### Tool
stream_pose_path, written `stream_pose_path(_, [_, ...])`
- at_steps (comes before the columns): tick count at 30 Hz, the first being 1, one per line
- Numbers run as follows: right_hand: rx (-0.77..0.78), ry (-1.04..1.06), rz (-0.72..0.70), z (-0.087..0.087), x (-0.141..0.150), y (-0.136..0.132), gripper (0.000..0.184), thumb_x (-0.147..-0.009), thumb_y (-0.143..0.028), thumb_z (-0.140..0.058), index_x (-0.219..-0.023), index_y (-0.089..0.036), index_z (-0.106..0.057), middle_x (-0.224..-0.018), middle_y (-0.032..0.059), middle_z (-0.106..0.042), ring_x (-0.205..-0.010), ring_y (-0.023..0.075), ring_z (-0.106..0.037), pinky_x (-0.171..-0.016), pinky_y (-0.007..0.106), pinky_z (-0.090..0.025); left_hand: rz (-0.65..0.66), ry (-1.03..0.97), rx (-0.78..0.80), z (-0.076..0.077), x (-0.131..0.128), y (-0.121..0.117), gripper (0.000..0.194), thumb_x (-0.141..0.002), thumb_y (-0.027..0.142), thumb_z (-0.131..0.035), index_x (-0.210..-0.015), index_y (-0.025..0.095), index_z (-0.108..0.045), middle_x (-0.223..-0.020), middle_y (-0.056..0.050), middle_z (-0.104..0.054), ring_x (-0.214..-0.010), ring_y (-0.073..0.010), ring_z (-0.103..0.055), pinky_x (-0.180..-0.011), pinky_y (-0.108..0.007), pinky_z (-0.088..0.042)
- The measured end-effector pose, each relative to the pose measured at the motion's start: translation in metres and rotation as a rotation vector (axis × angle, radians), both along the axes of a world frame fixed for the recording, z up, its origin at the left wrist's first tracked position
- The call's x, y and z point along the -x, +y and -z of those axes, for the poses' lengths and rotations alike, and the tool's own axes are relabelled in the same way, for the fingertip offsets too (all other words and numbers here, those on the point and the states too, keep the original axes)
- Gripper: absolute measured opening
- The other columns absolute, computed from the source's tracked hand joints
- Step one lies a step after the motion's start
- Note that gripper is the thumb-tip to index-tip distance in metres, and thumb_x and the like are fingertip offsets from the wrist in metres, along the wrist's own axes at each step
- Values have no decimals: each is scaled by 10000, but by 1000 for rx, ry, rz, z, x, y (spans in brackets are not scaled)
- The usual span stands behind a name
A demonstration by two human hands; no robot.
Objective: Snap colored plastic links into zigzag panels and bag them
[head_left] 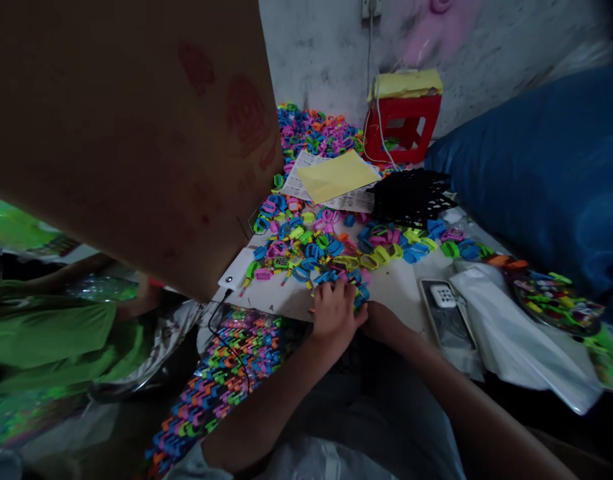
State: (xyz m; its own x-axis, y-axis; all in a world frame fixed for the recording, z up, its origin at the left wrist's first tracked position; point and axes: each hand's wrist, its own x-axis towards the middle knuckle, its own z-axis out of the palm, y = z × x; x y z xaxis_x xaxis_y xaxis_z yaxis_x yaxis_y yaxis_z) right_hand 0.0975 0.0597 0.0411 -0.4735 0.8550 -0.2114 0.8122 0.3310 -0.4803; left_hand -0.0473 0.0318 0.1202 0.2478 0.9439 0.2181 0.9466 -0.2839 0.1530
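Observation:
My left hand (335,310) rests at the near edge of the table, its fingers curled down over a few small colourful plastic toy watches (329,277). Close against it on the right, my right hand (383,323) is closed, with its fingers turned inward and mostly hidden. Blue and green bits show between the two hands; what the right one holds cannot be made out. More toy watches in pink, blue, yellow and green (313,250) lie loose just beyond my fingers.
A large cardboard box (136,133) stands at left, beside a white power bank (236,270). Behind lie yellow paper (339,175), black mesh (411,197) and a red stool (403,127). A phone (446,313), plastic bags (521,333) and blue sack (546,173) are right. Someone in green (61,333) sits left.

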Motion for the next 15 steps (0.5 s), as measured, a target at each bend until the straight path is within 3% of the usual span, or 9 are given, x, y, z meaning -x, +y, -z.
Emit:
stream_pose_path(5, [-50,88,46,10,-2,-8,237,-787,-142,-482,-841,-171,-712,-864,95,-733,-779,196,-658,-678,257,-442,-1,-25,-7,1,5,-3,532,-816,610,-557,-1135,185,-588,-1058,-107,-589,-949,-314,-499,-814,-474,-438])
stream_pose_path(9, [-82,113,171,24,-12,-14,225,-821,-233,-479,-832,-173,-696,-806,90,-732,-722,204,-662,-616,257,-422,35,-130,-11,-5,4,-9,574,-812,655,-518,-1148,196,-593,-1106,-115,-594,-1010,-307,-517,-887,-477,-430])
stream_pose_path(12, [-90,154,251,30,-24,-17,280,-865,-348,-461,-884,-182,-687,-833,96,-740,-773,240,-684,-627,274,-438,112,-300,-20,-11,21,-10,463,-874,562,-519,-1217,253,-561,-1218,-67,-579,-1135,-247,-511,-984,-401,-409])
stream_pose_path(15, [-112,193,334,33,-40,-16,345,-876,-439,-444,-916,-189,-679,-869,111,-743,-832,275,-694,-658,299,-464,-41,-359,-19,-5,62,4,290,-948,350,-477,-1205,259,-574,-1229,-47,-593,-1171,-205,-516,-1014,-361,-388])
